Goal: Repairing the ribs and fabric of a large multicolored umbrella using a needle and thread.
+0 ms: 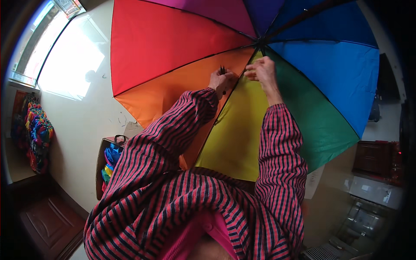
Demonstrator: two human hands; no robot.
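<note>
We note the rainbow umbrella fully open at upper centre; left hand pinches a small dark tool, possibly scissors, right hand fingers pinch a rib, work unfinished.

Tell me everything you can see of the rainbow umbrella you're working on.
The rainbow umbrella is open, its inner side facing the camera. Fabric panels run magenta, red, orange, yellow, green, blue and violet, split by thin dark ribs meeting at a hub near the top. The cloth looks thin and taut. The left hand presses a small dark tool against the orange-yellow rib; the right hand pinches the fabric near the hub.
</note>
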